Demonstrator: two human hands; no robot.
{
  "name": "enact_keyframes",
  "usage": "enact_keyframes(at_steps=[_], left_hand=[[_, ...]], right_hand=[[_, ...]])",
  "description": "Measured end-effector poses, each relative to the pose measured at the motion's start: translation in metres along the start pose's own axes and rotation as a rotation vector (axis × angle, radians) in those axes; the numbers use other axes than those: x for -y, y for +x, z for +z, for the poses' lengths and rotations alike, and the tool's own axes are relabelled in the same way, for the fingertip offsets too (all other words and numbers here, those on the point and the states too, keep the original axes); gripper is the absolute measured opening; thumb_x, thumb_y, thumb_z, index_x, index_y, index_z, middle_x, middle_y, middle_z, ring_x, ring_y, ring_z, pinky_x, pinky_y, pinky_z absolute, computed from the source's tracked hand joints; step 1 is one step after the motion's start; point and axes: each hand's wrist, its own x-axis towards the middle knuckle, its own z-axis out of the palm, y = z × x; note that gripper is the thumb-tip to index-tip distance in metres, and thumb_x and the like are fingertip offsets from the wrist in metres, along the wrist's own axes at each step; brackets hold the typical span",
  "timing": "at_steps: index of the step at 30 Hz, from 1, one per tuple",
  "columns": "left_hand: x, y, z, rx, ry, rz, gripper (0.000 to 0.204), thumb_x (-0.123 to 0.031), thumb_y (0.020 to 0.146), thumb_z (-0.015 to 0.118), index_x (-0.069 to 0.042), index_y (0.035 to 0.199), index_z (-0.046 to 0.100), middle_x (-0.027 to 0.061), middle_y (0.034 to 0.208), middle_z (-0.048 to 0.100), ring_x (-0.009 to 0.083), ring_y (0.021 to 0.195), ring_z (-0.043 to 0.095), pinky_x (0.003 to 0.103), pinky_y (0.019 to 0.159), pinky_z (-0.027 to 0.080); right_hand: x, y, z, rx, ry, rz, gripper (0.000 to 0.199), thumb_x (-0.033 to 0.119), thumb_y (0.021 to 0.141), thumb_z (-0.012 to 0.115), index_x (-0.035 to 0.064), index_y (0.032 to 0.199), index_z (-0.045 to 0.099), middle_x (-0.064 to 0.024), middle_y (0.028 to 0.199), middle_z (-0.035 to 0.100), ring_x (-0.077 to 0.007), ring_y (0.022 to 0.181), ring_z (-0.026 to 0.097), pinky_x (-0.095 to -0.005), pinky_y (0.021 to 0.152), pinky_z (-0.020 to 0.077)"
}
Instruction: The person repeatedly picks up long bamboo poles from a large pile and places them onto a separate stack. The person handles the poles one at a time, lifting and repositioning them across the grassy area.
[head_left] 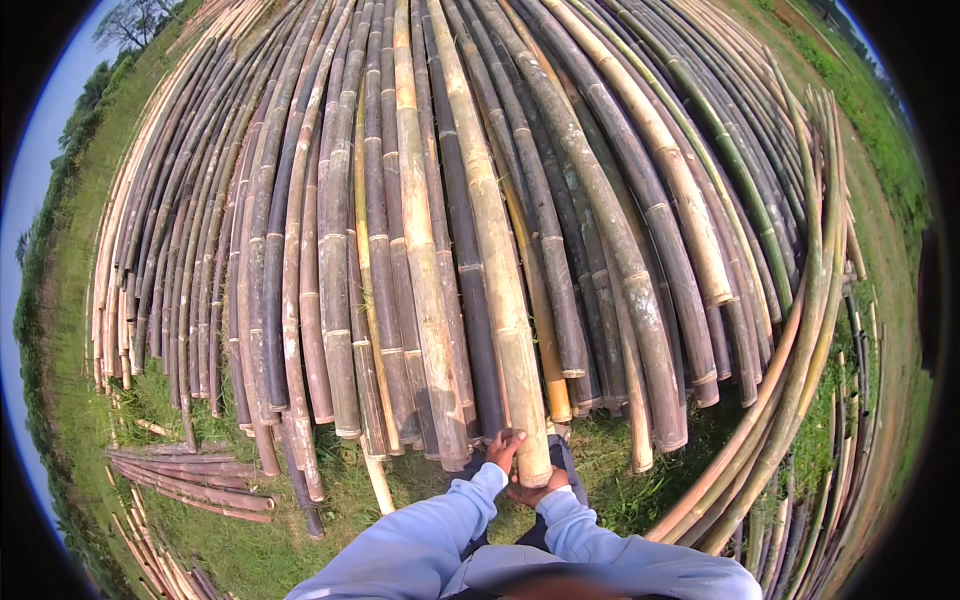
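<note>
From the left, we have short bamboo lengths (190, 483) on grass (335, 505), then a broad spread of dark bamboo poles (340, 270) running near to far. Left hand (503, 452) next: fingers bent against the left side of a thick pale bamboo pole (508, 335), just short of its near end, closed in with little gap. The pole lies ahead of both hands, long axis running away from the body, slightly leftward at the far part. Right hand (540, 490) is nearer the cut end, under it; its fingers are mostly hidden, so we can't tell how closed. Far right, slim bamboo poles (800, 400).
</note>
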Motion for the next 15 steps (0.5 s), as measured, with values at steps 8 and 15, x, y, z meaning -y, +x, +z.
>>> enact_keyframes(at_steps=[8,15], left_hand=[[-0.102,-0.086,0.082,0.358,-0.023,-0.198,0.053,-0.037,0.077,0.071,0.002,0.111,0.058,0.0153,0.096,0.067,0.0254,0.09,0.065,0.038,0.081,0.053],[-0.164,-0.136,0.154,0.513,-0.098,-0.063,0.055,-0.032,0.078,0.07,0.003,0.118,0.056,0.0134,0.106,0.064,0.0223,0.099,0.061,0.035,0.087,0.048]], right_hand=[[0.021,-0.155,0.03,0.18,-0.447,-0.18,0.061,0.051,0.09,0.026,0.0116,0.133,0.044,-0.0196,0.126,0.054,-0.0384,0.113,0.054,-0.0566,0.1,0.0358],[0.119,-0.269,0.063,0.225,-0.734,-0.456,0.108,0.082,0.074,0.039,-0.0047,0.138,0.031,-0.0253,0.128,0.05,-0.0366,0.112,0.053,-0.0485,0.093,0.0429]])
